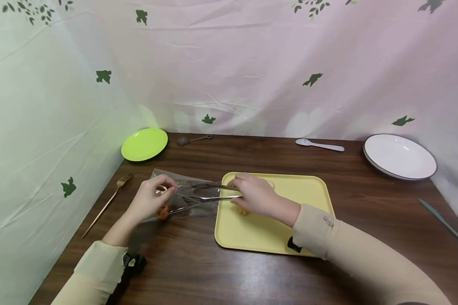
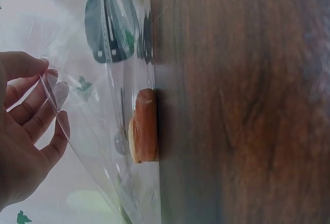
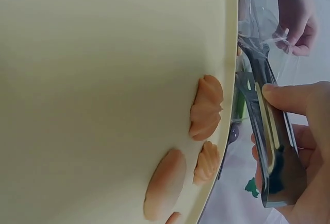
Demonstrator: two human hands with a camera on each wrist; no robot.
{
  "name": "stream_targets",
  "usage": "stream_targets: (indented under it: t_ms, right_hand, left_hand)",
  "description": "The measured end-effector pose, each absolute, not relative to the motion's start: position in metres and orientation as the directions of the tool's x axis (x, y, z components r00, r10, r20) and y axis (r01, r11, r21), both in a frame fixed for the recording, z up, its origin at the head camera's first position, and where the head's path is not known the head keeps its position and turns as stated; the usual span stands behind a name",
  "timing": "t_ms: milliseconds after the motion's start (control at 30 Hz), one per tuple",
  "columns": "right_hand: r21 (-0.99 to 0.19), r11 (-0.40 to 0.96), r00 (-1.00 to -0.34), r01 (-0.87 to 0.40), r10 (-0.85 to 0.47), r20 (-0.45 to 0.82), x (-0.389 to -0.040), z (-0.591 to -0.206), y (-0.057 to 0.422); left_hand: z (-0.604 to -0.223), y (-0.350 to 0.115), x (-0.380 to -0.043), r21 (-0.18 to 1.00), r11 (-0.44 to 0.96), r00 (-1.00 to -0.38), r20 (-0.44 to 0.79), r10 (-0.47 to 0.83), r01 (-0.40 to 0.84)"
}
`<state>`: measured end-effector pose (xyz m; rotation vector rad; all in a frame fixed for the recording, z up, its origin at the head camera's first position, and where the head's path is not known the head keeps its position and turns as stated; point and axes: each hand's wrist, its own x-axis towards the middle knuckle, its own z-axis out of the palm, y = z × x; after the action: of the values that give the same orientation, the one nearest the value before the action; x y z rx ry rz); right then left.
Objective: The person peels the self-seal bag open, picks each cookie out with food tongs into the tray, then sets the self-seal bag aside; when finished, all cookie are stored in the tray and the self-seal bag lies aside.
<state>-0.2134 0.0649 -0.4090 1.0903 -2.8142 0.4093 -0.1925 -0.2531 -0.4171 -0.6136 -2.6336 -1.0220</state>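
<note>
My left hand (image 1: 151, 198) pinches the edge of a clear plastic bag (image 1: 204, 208) between thumb and fingers. A brown bread roll (image 2: 145, 126) lies inside the bag, near the tabletop. My right hand (image 1: 256, 195) grips metal tongs (image 3: 281, 157), whose dark slotted heads (image 2: 110, 28) reach into the bag with their arms spread apart. Beneath the right hand is a yellow tray (image 1: 309, 190). Along its edge in the right wrist view sit ridged bread pieces (image 3: 206, 108) and a smooth oval bun (image 3: 166, 185).
A green plate (image 1: 145, 145) and a dark spoon (image 1: 192, 140) are at the back left; a copper-coloured fork (image 1: 107, 205) lies left. A pale spoon (image 1: 320, 145), white bowl (image 1: 400, 156) and blue-grey knife (image 1: 444, 222) are on the right. Patterned cloth (image 1: 229, 76) walls the table.
</note>
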Motion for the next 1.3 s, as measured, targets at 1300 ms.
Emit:
stream_targets:
  t_ms: [1300]
  right_hand:
    - [-0.276, 0.61, -0.666, -0.743, -0.717, 0.208, -0.224, -0.436, -0.005]
  left_hand:
    - [-0.418, -0.254, -0.196, 0.593, 0.66, -0.885, 0.363, 0.292, 0.462]
